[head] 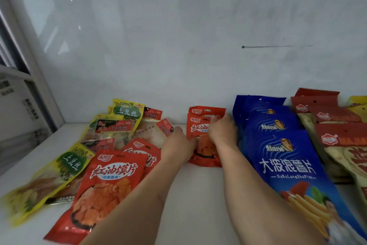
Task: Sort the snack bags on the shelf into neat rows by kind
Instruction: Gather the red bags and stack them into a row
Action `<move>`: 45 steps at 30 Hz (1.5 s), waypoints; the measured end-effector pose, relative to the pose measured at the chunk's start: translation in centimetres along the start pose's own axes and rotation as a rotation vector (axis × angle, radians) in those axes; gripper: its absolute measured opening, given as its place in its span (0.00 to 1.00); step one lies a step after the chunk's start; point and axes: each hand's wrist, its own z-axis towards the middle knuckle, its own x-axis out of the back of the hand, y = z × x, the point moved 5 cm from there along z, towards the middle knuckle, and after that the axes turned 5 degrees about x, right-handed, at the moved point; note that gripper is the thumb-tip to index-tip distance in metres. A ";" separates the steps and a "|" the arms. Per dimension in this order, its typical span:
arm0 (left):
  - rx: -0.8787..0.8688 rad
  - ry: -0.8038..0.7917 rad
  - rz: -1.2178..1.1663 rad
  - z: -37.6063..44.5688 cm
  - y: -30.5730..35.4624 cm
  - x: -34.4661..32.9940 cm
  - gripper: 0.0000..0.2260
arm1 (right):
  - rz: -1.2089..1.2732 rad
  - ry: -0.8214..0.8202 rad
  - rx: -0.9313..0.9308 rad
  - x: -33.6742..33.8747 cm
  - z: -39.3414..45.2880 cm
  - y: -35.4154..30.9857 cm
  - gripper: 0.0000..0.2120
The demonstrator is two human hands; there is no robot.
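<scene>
Two orange-red snack bags (200, 125) stand overlapped at the back middle of the white shelf (198, 195). My left hand (178, 145) holds their left edge and my right hand (223, 128) grips their right side near the top. A loose heap lies to the left: more orange-red bags (111, 183), yellow-green bags (59, 173) and clear bags with red labels (113, 126). To the right, blue chip bags (288, 165) lie in an overlapped row from back to front. Dark red and tan bags (337, 141) form another row at the far right.
The shelf's white back wall (178, 56) rises just behind the bags. A grey frame post (29, 62) bounds the left side. Bare shelf surface runs between the left heap and the blue row, under my forearms.
</scene>
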 end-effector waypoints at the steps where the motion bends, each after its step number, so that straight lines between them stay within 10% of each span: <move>1: -0.012 0.032 -0.022 -0.1 0.0 0.4 0.24 | -0.032 -0.008 0.041 0.4 -0.4 -0.3 0.28; 13: -0.111 0.302 -0.017 -4.7 -4.0 8.7 0.13 | -0.013 -0.123 0.509 -0.5 -11.5 -4.7 0.16; 26: 0.030 0.282 0.324 -10.6 -15.6 12.9 0.33 | 0.117 -0.388 0.059 -4.0 -19.0 -6.7 0.26; 45: -0.044 0.236 0.064 -10.7 -17.5 12.4 0.36 | 0.953 -0.493 -0.375 -5.0 -23.4 -7.9 0.17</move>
